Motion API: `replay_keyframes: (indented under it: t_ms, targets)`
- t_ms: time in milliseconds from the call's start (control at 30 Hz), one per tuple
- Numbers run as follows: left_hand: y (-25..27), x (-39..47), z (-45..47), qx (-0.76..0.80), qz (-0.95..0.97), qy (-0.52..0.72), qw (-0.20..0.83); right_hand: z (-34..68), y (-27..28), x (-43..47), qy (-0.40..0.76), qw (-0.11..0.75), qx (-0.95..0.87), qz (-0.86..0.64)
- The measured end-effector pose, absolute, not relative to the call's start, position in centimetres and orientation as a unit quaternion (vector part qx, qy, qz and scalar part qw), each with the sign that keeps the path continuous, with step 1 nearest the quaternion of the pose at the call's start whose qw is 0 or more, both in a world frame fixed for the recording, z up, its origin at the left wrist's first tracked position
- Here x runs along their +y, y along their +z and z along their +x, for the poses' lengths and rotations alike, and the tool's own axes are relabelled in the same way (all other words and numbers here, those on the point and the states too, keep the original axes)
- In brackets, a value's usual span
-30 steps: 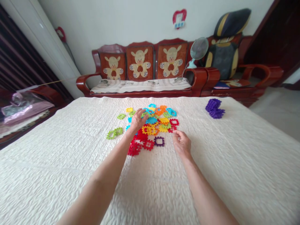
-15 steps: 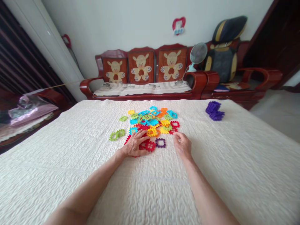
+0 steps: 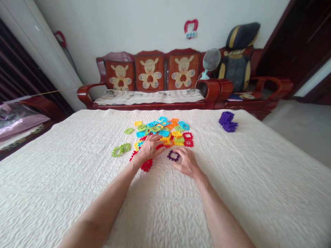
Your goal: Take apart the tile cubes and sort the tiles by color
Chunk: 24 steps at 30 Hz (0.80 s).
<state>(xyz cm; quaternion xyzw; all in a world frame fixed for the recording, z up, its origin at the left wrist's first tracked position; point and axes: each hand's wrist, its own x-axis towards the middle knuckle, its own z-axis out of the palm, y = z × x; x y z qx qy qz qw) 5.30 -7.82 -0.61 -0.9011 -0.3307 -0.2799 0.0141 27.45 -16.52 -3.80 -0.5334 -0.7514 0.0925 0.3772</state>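
My left hand (image 3: 151, 148) lies over the near part of a pile of toothed plastic building tiles, fingers spread and palm down. Partly covered by it are red tiles (image 3: 147, 165), and yellow ones (image 3: 165, 141) show by its fingertips. To the right, my right hand (image 3: 187, 162) has its thumb and fingers closed about the right side of a purple square frame tile (image 3: 173, 155), which sits slightly turned near the bed-like quilted cover. Red tiles (image 3: 188, 139) lie just beyond that hand. Fingertip contact on the purple tile is partly hidden.
A stack of purple tiles (image 3: 228, 121) stands at the far right of the white quilted cover (image 3: 77, 179). Two joined green tiles (image 3: 121, 150) lie left of the pile. Beyond the cover's far edge are a wooden sofa (image 3: 144, 106) and a small fan (image 3: 211, 60).
My right hand has moved left from beside the red tiles to the purple frame tile, which has turned. My left hand has shifted forward over the pile, and red tiles beneath it moved.
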Motion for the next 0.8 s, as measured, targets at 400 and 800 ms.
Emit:
replay_keyframes:
  t_ms: [400, 800]
  targets:
    - [-3.7, -7.4, 13.0, -0.429, -0.787, -0.442, -0.041, 31.6, -3.2, -16.3, 0.027, 0.319, -0.561, -0.763]
    - [-6.1, -6.6, 13.1, -0.391, -0.823, -0.412, 0.011, 32.3, -1.8, -17.5, 0.039, 0.226, -0.535, -0.813]
